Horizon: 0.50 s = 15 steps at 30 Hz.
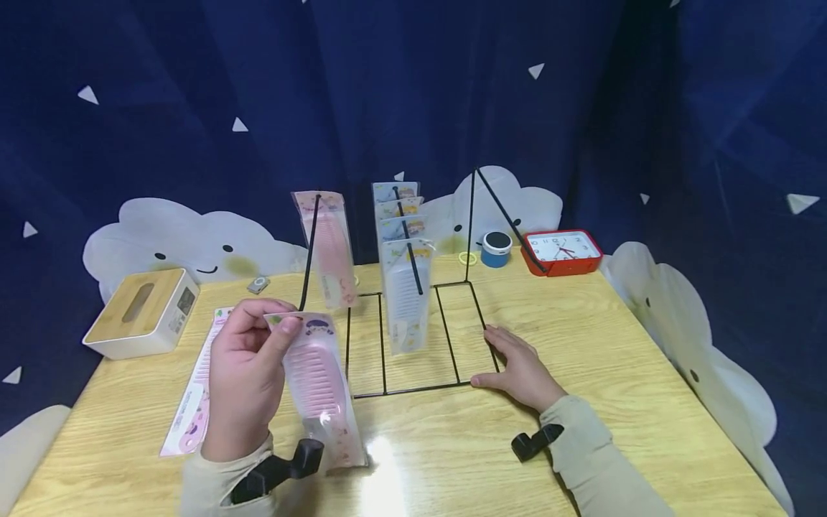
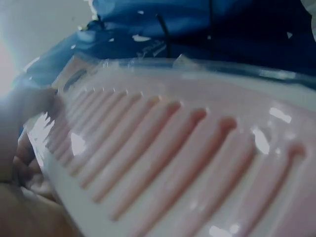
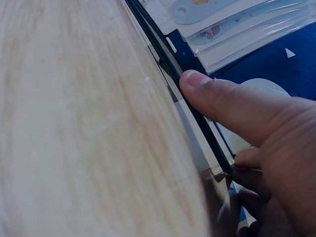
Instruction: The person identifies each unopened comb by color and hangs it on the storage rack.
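My left hand [image 1: 248, 366] pinches the top of a packaged pink comb [image 1: 319, 388] between thumb and fingers, at the front end of the left prong of a black wire rack [image 1: 413, 390]. Whether the prong passes through the package's hole is hidden by the hand. In the left wrist view the pink comb [image 2: 163, 153] fills most of the picture under clear plastic. My right hand [image 1: 517, 366] holds the rack's front right corner, thumb on the front wire [image 3: 197, 113] and fingers by the side wire. Another pink comb package [image 1: 329, 248] hangs farther back on the left prong.
Several packaged combs [image 1: 407, 294] hang on the middle prong; the right prong [image 1: 510, 219] is bare. Another pink comb package [image 1: 194, 402] lies left. Around the table stand a tissue box [image 1: 138, 312], a blue round container [image 1: 496, 251] and a red clock [image 1: 562, 251].
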Motion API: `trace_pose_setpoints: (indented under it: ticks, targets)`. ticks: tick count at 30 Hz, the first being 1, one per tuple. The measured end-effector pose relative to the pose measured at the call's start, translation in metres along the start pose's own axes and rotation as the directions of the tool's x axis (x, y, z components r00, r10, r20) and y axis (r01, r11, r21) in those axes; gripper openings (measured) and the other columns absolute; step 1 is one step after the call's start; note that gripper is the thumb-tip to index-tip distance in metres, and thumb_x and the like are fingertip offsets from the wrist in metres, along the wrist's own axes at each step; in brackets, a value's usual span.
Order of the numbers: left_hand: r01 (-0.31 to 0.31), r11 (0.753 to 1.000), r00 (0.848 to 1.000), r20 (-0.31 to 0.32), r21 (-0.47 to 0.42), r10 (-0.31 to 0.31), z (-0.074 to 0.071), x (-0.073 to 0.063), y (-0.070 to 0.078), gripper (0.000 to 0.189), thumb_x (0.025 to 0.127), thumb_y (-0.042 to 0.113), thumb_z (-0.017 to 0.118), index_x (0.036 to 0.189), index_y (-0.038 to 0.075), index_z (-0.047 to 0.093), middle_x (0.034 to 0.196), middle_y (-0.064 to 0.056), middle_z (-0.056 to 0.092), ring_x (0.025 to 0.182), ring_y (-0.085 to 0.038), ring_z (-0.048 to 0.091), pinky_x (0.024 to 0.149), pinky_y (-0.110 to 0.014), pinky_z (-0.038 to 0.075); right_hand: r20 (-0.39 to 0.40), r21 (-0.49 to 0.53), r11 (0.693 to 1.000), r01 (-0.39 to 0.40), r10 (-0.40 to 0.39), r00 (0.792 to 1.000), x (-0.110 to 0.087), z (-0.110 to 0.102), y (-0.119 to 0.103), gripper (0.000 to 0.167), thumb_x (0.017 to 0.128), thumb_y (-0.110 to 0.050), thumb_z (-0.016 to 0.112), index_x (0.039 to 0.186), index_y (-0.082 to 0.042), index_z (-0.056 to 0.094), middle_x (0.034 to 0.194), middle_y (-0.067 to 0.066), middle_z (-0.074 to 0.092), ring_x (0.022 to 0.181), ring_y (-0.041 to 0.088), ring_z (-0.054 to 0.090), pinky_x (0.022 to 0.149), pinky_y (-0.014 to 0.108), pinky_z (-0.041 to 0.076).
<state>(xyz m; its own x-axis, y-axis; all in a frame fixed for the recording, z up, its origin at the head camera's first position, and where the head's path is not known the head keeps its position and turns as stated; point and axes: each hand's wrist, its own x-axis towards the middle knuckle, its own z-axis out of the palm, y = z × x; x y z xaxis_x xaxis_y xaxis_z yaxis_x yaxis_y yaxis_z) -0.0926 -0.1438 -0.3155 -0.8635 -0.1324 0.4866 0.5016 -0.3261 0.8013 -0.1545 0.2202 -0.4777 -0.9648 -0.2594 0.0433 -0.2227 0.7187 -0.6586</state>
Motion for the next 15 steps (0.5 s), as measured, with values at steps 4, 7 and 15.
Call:
trace_pose_setpoints:
  ticks: [4,7,15]
  targets:
    - [0.023,1.000,0.998,-0.063,-0.008,-0.024,0.008,-0.001,0.001,0.007,0.092,-0.011,0.063,0.097,-0.005,0.063,0.089,-0.011,0.063,0.073,-0.015,0.055,0.064,-0.021,0.051,0.016,0.003,1.000,-0.022,0.022,1.000,0.000,-0.001,-0.001,0.103,0.075,-0.047,0.086,0.154,-0.002,0.037,0.161,0.013,0.034,0.149,0.036,0.023,0.115,0.062,0.019]
    - [0.014,1.000,0.997,-0.075,-0.008,-0.015,0.009,0.000,0.000,0.009,0.094,-0.011,0.061,0.096,-0.003,0.064,0.090,-0.009,0.064,0.076,-0.014,0.056,0.066,-0.021,0.051,0.019,0.004,1.000,-0.029,0.028,0.999,0.000,-0.001,-0.001,0.102,0.075,-0.047,0.086,0.154,-0.003,0.037,0.161,0.013,0.034,0.149,0.035,0.024,0.115,0.062,0.021]
    - [0.023,0.995,0.992,0.121,0.101,-0.036,-0.010,0.004,-0.014,0.019,0.093,-0.009,0.063,0.101,0.008,0.065,0.095,0.000,0.070,0.087,-0.009,0.065,0.074,-0.020,0.051,0.014,0.008,1.000,-0.026,0.026,1.000,0.001,0.000,-0.001,0.101,0.076,-0.047,0.085,0.154,-0.004,0.038,0.161,0.013,0.034,0.149,0.035,0.023,0.115,0.062,0.021]
